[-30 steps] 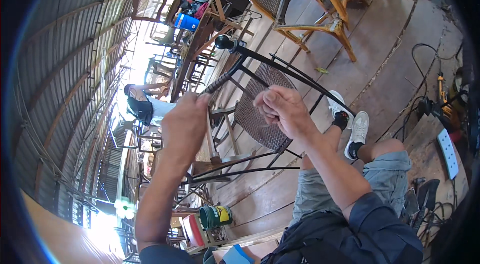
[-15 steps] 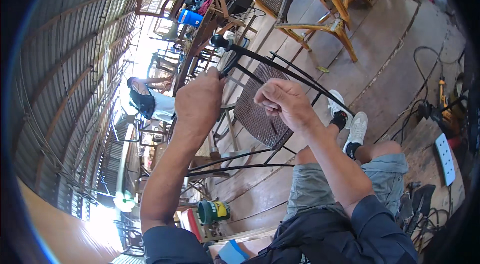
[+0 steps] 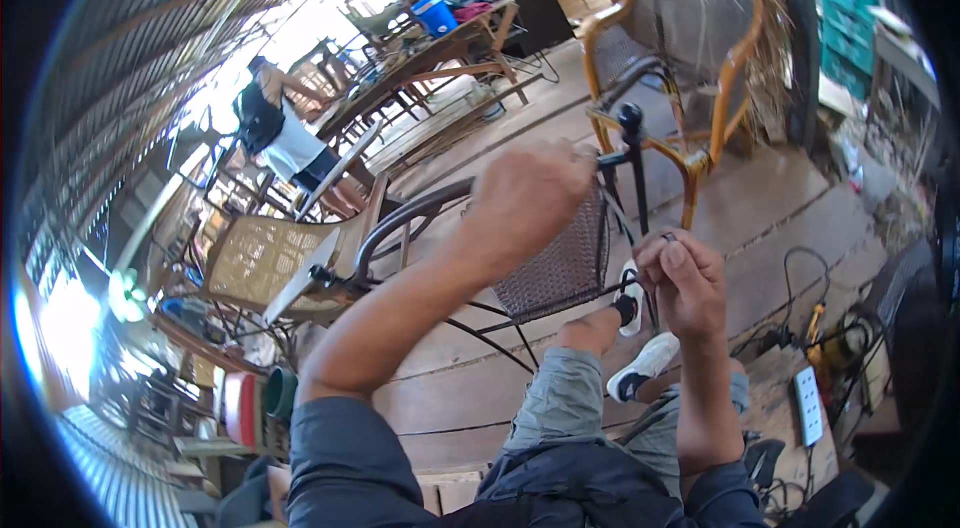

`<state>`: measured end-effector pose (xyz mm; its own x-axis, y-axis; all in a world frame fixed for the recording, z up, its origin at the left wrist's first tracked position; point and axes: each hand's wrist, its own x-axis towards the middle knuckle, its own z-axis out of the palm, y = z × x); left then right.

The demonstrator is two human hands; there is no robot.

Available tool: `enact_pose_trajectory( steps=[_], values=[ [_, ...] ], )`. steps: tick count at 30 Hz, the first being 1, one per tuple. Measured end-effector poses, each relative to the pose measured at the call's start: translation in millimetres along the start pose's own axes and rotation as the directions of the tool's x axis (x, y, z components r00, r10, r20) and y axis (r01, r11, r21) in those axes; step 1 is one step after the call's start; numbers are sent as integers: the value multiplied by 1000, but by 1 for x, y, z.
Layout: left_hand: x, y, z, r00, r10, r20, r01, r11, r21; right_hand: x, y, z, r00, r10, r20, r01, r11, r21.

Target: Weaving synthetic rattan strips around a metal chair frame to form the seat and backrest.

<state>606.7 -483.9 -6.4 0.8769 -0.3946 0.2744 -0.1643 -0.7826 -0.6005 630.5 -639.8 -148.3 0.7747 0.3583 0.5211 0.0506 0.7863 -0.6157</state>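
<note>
A chair with a black frame and a dark brown woven seat [image 3: 550,273] stands before me. One of its black posts, topped by a round knob [image 3: 630,116], rises between my hands. My left hand [image 3: 530,193] is closed beside the short bar joining that post; it is somewhat blurred, and its fingertips' hold is hidden. A thin pale grey strip [image 3: 620,212] runs from near this bar down to my right hand [image 3: 685,278]. My right hand is closed in a pinch at the strip's lower end, just right of the post, with a ring on one finger.
A rattan armchair [image 3: 745,38] stands beyond the post. At left are a cane-backed chair [image 3: 270,258] and a person [image 3: 290,143] near a long workbench [image 3: 400,83] with a blue bucket [image 3: 434,16]. A white power strip [image 3: 808,406], cables and tools lie at right.
My view has swung, bringing the cane-backed chair in at left. The chair's knobbed post now appears more upright and further right. My right hand has turned upward; both hands remain closed.
</note>
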Motion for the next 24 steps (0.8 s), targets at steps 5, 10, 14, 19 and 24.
enact_pose_trajectory(
  steps=[5, 10, 14, 19, 24],
  values=[
    [-20, 29, 4, 810, 55, -584, -235, 943, -237, -7, -3, -9, 996, 54, -75, -60, 995, -80],
    [-37, 44, 57, 876, -442, -195, 19, 436, -900, 45, -69, 25, 993, -112, 21, 111, 898, -426],
    [-10, 23, 95, 852, -523, -10, -158, -239, -958, 160, -77, 62, 987, 100, 123, 23, 675, -738],
    [13, 30, 94, 765, -520, -379, -330, 189, -925, 228, -20, -1, 750, 660, -35, -341, 341, -876],
    [5, 13, 99, 780, -399, -482, -164, 614, -772, 233, 10, -1, 839, 510, 190, 60, 260, -964]
  ],
)
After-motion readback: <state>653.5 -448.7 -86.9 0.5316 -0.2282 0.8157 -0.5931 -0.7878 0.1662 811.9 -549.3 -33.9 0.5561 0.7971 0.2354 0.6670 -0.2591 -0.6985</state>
